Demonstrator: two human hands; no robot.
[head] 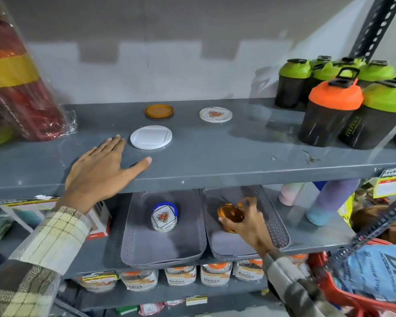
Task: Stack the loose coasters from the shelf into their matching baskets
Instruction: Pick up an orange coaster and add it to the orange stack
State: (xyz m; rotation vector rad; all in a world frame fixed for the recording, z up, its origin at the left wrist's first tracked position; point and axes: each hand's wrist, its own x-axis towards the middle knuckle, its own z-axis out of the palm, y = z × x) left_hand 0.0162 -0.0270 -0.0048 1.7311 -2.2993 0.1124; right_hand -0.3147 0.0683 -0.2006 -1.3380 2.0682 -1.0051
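A yellow shelf-edge tag [392, 183] at the upper shelf's right end is showing "SUPER MARKET". The blue bag [380, 279] at lower right is displaying "@ Follow Page", partly cut off. The jar labels [212, 280] on the bottom shelf are appearing to read "Fitfrex", though blurred.

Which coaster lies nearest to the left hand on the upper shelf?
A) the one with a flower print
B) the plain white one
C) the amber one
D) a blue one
B: the plain white coaster lies just beyond the fingertips of the left hand, while the amber coaster and the flower-print coaster lie further back on the upper shelf.
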